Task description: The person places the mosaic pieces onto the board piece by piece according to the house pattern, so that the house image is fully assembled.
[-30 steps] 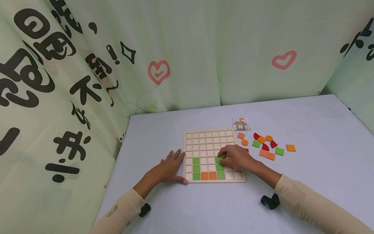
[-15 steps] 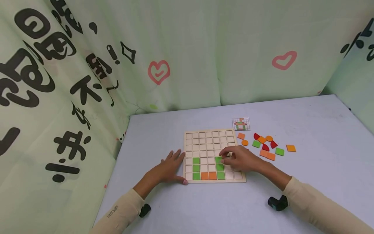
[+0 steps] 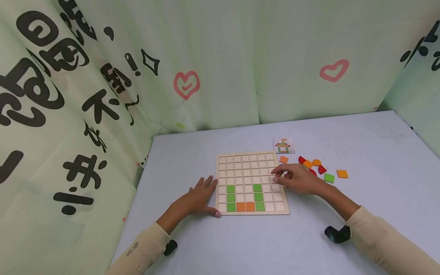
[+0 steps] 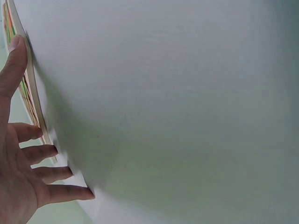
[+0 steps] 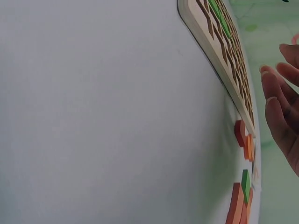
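Note:
A wooden grid board (image 3: 243, 170) lies flat in the head view. Two columns of green square tiles (image 3: 230, 197) stand in its lower cells, joined along the bottom row by two orange square tiles (image 3: 241, 206). My left hand (image 3: 199, 199) rests with spread fingers against the board's left edge; the left wrist view shows the thumb (image 4: 16, 60) touching that edge. Over the board's right edge hovers my right hand (image 3: 299, 178), fingers loosely bent. In the right wrist view, nothing shows between its fingers (image 5: 275, 116). Part of the loose pieces is hidden beneath it.
Right of the board lie loose pieces, among them a green square (image 3: 329, 178), an orange square (image 3: 342, 174), an orange circle (image 3: 316, 162) and a red quarter-round (image 3: 321, 169). A small pattern card (image 3: 283, 145) is behind them. A curtain (image 3: 223, 76) hangs beyond the table.
My right hand has lifted off the top green tile in the right column and moved right, toward the loose pieces. My left hand has stayed in place.

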Demonstrator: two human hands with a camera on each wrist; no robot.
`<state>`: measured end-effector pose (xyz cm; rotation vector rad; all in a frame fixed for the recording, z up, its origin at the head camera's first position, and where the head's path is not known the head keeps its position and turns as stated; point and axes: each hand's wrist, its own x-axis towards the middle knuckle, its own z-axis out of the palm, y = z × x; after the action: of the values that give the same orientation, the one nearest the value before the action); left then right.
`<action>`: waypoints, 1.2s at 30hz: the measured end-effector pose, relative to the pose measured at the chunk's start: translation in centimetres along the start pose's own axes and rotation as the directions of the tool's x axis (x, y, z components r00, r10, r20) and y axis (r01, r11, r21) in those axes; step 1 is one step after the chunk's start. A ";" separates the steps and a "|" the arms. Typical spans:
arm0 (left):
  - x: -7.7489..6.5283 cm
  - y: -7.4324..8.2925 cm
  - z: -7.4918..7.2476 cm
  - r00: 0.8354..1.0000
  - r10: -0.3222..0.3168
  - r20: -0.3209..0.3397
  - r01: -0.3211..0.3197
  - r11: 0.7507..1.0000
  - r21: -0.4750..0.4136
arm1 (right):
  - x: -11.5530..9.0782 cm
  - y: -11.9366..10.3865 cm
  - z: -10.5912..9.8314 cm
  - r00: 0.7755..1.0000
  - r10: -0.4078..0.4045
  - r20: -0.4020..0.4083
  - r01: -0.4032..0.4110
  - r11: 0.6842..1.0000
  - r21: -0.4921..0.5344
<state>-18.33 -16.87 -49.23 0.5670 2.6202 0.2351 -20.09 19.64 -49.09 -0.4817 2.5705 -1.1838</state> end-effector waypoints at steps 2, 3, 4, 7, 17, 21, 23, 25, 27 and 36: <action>0.0 0.0 0.0 1.000 0.003 -0.001 -0.003 1.000 0.004 | -0.1 0.2 -0.6 1.000 0.015 -0.014 -0.016 1.000 -0.012; 0.0 0.0 0.0 1.000 0.005 -0.001 -0.005 1.000 0.005 | -0.2 0.3 -0.8 1.000 0.017 -0.024 -0.017 1.000 -0.022; 0.0 -0.1 0.0 1.000 0.006 -0.001 -0.006 1.000 0.006 | -0.2 0.4 -1.1 0.999 0.015 -0.032 -0.015 0.999 -0.029; 0.1 -0.2 0.1 1.000 0.009 -0.001 -0.009 1.000 0.006 | -0.3 0.9 -1.9 0.998 -0.009 -0.062 0.006 0.999 -0.047; 0.2 -0.3 0.4 1.000 0.009 0.000 -0.009 1.000 0.013 | -0.1 2.6 -4.2 0.992 0.036 -0.125 -0.051 0.992 -0.119; 0.2 -0.3 0.4 1.000 0.006 0.000 -0.006 1.000 0.017 | 0.1 3.0 -4.9 0.988 0.081 -0.130 -0.100 0.985 -0.141; 0.2 -0.3 0.4 1.000 0.006 0.000 -0.006 1.000 0.018 | 0.2 3.3 -5.2 0.984 0.119 -0.136 -0.138 0.980 -0.143; 0.2 -0.3 0.3 1.000 0.006 0.002 -0.006 1.000 0.012 | 0.4 3.6 -5.5 0.976 0.159 -0.146 -0.181 0.972 -0.153; 0.2 -0.3 0.3 1.000 0.005 0.005 -0.005 1.000 0.007 | 0.7 4.0 -5.7 0.968 0.196 -0.158 -0.221 0.962 -0.160; 0.3 -0.4 0.5 1.000 0.003 0.001 -0.003 1.000 0.023 | 1.5 5.5 -6.3 0.943 0.277 -0.184 -0.316 0.919 -0.234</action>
<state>-18.51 -17.03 -49.89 0.5782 2.6243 0.2058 -24.85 26.68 -49.53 -0.0451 2.8134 -0.8079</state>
